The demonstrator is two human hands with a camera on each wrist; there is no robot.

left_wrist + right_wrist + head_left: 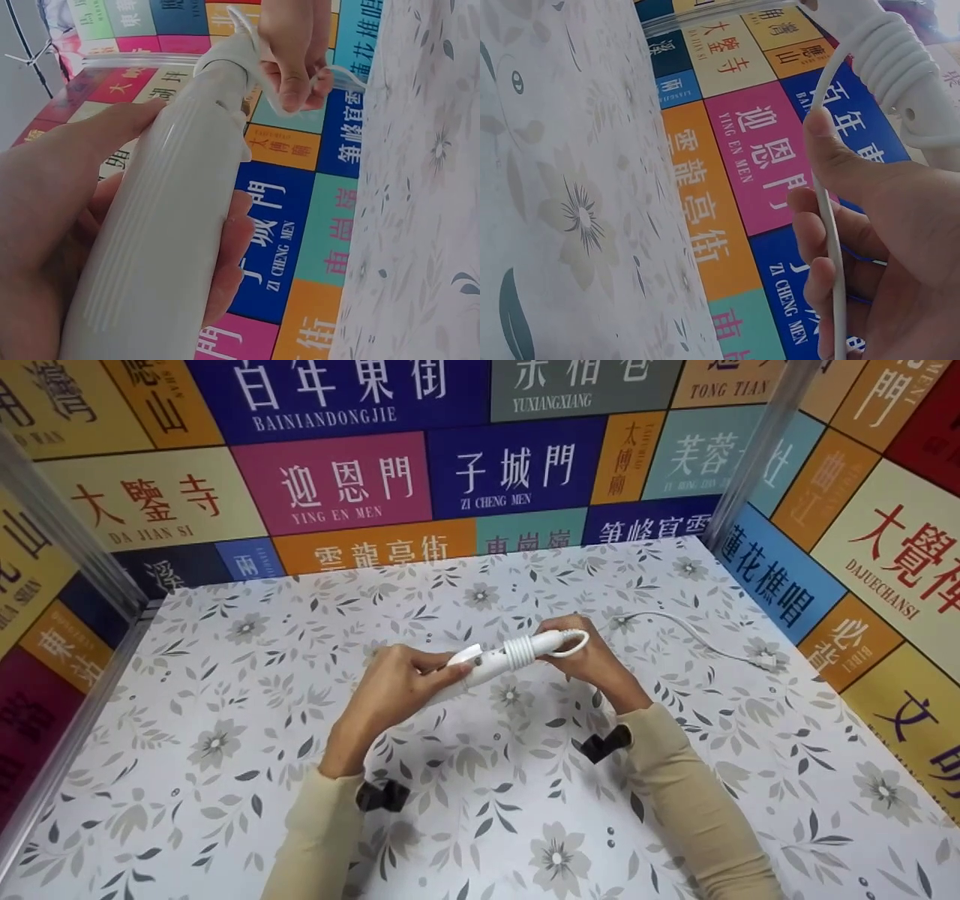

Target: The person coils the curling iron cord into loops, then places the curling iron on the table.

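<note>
A white hair iron (491, 665) is held up over the table, slanting up toward the right. My left hand (397, 684) grips its wider body, thumb along the side and fingers wrapped beneath, as the left wrist view shows. White cord (519, 652) is wound in several turns around its narrower part. At that end, my right hand (589, 656) pinches the cord (834, 255) between thumb and curled fingers. In the right wrist view, a loop of it runs from the coils (900, 64) down through the hand.
The loose cord trails over the table to a plug (766, 661) at the right. A white floral cover (555, 851) lies on the table. Colourful panels with Chinese lettering (330, 484) stand behind and at both sides. Black wrist mounts (606, 744) sit on both beige sleeves.
</note>
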